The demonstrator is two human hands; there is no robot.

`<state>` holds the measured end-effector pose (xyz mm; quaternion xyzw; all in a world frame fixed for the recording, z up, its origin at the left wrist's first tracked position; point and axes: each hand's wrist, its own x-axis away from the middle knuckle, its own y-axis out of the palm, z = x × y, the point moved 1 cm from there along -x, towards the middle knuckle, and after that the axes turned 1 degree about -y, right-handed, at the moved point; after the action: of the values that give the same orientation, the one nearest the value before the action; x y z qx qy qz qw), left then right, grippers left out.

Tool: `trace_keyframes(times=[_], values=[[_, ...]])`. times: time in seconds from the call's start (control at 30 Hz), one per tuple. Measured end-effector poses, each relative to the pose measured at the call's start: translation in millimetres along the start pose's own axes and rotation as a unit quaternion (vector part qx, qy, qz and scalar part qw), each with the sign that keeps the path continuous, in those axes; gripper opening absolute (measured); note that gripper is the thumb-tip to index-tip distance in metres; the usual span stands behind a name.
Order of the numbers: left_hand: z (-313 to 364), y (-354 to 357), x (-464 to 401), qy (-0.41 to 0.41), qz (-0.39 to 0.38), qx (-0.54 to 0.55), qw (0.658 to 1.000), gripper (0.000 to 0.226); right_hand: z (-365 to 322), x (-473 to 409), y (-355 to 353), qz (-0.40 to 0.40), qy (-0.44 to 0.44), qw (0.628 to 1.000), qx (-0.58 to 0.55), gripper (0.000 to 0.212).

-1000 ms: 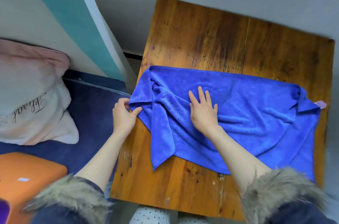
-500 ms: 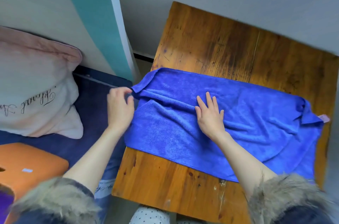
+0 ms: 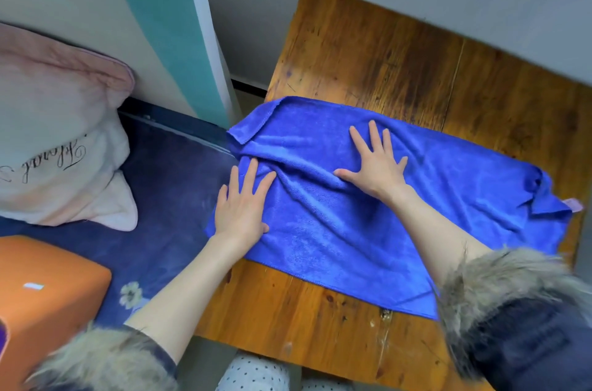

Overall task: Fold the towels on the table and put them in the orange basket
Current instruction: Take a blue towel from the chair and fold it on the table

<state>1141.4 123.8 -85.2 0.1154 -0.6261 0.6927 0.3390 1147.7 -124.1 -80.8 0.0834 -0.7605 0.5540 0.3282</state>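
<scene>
Smoothing step, by the look of it: both hands flat on the blue towel (image 3: 368, 224), nothing gripped. Nearest the camera, fur cuffs (image 3: 499, 275) on both sleeves, forearms reaching forward over the table (image 3: 320, 320).

Left hand (image 3: 242, 208): fingers straight and slightly spread, palm down on the towel's left end, right at the table's left edge. Pressing, not holding. Right hand (image 3: 374, 169): fingers splayed wide, palm down near the towel's middle, just beyond and right of the left hand. Also only pressing.

Towel lies across the table, looks folded over once, not yet compact. Wrinkle ridges run between the two hands. Beyond the left hand's fingertips a corner flap (image 3: 256, 125) is turned over and pokes past the table edge. Well right of the right hand, the far end is bunched, with a small pink tag (image 3: 575, 205).

Orange basket (image 3: 48, 288) sits low, left of the left forearm, on a dark blue cover (image 3: 166, 198); only part is in view. Pink pillow (image 3: 57, 141) beyond it, against the wall.

Risks, my read:
- Folding now would lock in the ridges and give a lumpy stack.
- Left end overhangs; lifting the left hand could let it slip off.
- Bunched right end and turned corner would misalign edges on the next fold.
- Fur cuffs could drag the cloth when arms pull back.
</scene>
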Motion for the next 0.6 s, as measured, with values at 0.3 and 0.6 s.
trace_keyframes(times=[0.3,0.6], values=[[18,6,14,0.048,0.099,0.050,0.993,0.036,13,47,21,0.106,0.002,0.994,-0.033,0.065],[117,33,9,0.128,0.023,0.019,0.991,0.076,128,95,38,0.086,0.189,0.977,-0.052,0.098]])
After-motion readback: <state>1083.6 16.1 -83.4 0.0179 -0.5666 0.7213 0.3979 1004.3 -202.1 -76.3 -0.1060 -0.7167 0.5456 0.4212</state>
